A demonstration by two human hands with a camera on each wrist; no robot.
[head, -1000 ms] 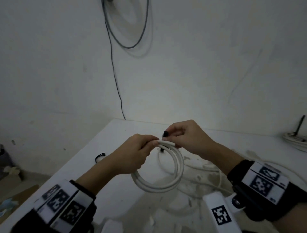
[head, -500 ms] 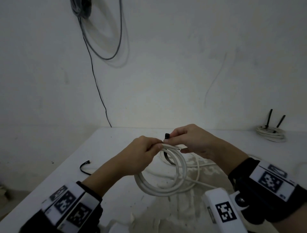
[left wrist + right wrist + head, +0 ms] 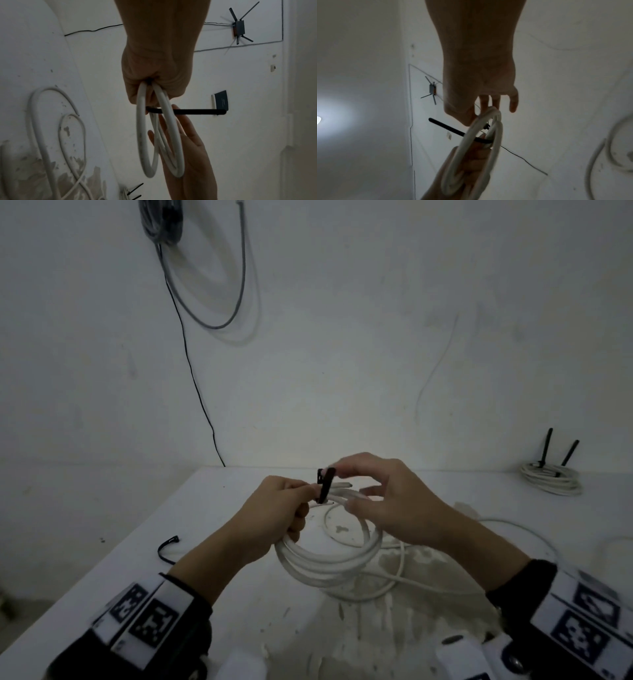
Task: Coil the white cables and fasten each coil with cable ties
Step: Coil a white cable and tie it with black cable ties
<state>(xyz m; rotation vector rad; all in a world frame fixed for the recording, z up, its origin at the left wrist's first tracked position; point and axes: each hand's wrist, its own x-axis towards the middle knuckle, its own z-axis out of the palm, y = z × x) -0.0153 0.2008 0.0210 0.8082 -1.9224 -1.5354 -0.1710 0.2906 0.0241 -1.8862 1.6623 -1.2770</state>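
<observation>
One white coil (image 3: 329, 559) in left-hand (image 3: 274, 515) grip, above table (image 3: 205, 542).

So the coil (image 3: 329, 563) is held up over the table (image 3: 239, 628), left hand (image 3: 270, 518) on its left side, right hand (image 3: 387, 505) just right of it. A cable tie (image 3: 324, 486) sticks up between the two hands at the coil's top. Loose cable (image 3: 404, 573) lies on the table underneath. Another tie (image 3: 166, 547) sits off to the left, and a tied bundle (image 3: 551, 479) is in the far right corner by the wall.
</observation>
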